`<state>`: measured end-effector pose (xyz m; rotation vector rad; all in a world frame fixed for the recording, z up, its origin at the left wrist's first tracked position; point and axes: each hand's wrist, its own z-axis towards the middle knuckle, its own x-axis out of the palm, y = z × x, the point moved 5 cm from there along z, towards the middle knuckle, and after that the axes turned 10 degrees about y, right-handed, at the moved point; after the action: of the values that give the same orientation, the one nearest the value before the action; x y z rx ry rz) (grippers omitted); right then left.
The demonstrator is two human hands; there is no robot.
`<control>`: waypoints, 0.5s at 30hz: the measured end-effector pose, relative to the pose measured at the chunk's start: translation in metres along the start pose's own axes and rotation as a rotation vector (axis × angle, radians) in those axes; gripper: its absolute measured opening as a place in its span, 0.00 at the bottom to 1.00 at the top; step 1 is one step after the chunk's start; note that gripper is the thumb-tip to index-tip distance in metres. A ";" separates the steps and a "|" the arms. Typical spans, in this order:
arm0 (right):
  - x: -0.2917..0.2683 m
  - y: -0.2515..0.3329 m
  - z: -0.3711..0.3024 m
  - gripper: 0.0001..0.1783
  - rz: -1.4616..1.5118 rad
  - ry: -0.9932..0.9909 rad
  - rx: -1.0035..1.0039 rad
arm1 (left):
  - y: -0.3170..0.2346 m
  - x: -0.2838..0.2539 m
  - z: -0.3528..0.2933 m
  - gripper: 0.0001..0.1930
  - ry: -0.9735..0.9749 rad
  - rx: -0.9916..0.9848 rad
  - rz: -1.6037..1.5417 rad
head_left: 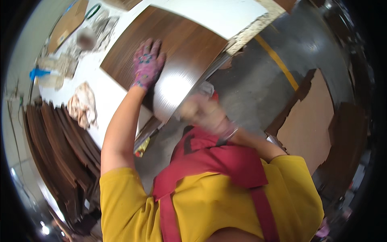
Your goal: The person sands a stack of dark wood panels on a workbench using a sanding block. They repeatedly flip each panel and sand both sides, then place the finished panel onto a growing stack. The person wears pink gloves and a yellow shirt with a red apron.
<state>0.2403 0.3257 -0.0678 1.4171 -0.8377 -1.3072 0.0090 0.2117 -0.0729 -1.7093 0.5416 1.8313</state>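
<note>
A dark brown wood-grain panel (pixel 177 38) lies on the white-topped table, with light glaring off its near corner. My left hand (pixel 148 66), in a pink flowered glove, rests on the panel with its fingers spread and nothing in them. Close to the panel's near edge, beside my body, is my right hand (pixel 204 115). It also seems to be gloved, but motion smears it, so its fingers and anything they hold do not show.
On the white table (pixel 225 16) lie a crumpled cloth (pixel 82 105), a blue-capped clear bottle (pixel 49 79) and a tape roll (pixel 86 38). Brown panels (pixel 60 141) stand stacked at the left. More panels (pixel 308 117) stand at the right, beyond a yellow floor line (pixel 278 62).
</note>
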 end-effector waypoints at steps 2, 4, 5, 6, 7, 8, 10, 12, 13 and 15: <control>-0.048 -0.017 -0.010 0.20 0.152 -0.327 0.198 | -0.007 0.001 -0.013 0.28 -0.031 -0.001 -0.004; -0.058 -0.018 -0.005 0.19 -0.118 -0.347 0.133 | -0.012 0.000 -0.013 0.28 -0.012 -0.010 -0.007; -0.051 -0.002 0.003 0.16 -0.209 -0.268 0.056 | -0.014 0.001 -0.012 0.27 -0.003 -0.017 -0.021; -0.043 0.014 0.013 0.14 -0.291 -0.191 -0.033 | -0.011 0.000 -0.014 0.27 -0.008 -0.032 -0.018; -0.025 0.035 0.024 0.12 -0.559 -0.124 -0.243 | -0.012 0.000 -0.014 0.27 -0.017 -0.039 -0.020; -0.002 0.026 0.027 0.19 -0.555 0.128 -0.141 | -0.014 0.000 -0.012 0.27 -0.024 -0.034 -0.025; 0.031 0.029 0.028 0.17 -0.821 -0.034 -0.281 | -0.017 -0.003 -0.012 0.27 -0.033 -0.026 -0.039; 0.029 0.024 0.031 0.13 -0.870 -0.159 -0.277 | -0.016 -0.003 -0.012 0.27 -0.044 -0.020 -0.040; 0.015 0.023 0.038 0.10 -0.805 -0.107 -0.165 | -0.013 -0.001 -0.013 0.27 -0.048 -0.023 -0.036; -0.018 0.022 0.045 0.09 -0.734 -0.107 -0.072 | -0.011 0.002 -0.016 0.27 -0.046 -0.031 -0.033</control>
<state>0.1962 0.3271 -0.0387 1.6784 -0.3215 -1.9485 0.0282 0.2096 -0.0756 -1.6829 0.4659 1.8600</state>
